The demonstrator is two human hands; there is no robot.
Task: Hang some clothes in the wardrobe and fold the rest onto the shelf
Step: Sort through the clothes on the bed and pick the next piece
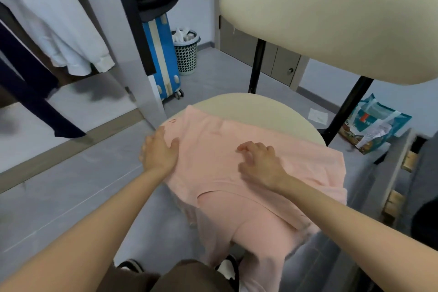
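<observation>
- The pink garment [237, 173] is spread over the cream chair seat [260, 111] at centre frame, probably used as a folding surface; part of it hangs off the front edge.
- It is pressed flat at its left edge by the left hand [158, 152], fingers straight and together, thumb apart.
- Its middle is held by the right hand [259, 161], fingers curled into the cloth; a pinch cannot be confirmed.
- Hung clothes are seen in the wardrobe [71, 31], upper left.

A cream chair [248, 106] with black legs stands on the grey floor. Behind it to the left, a blue suitcase [163, 59] stands upright, with a perforated waste basket [187, 54] just beside it. Right of the chair, a teal bag [374, 123] sits near a paper sheet [318, 115].
</observation>
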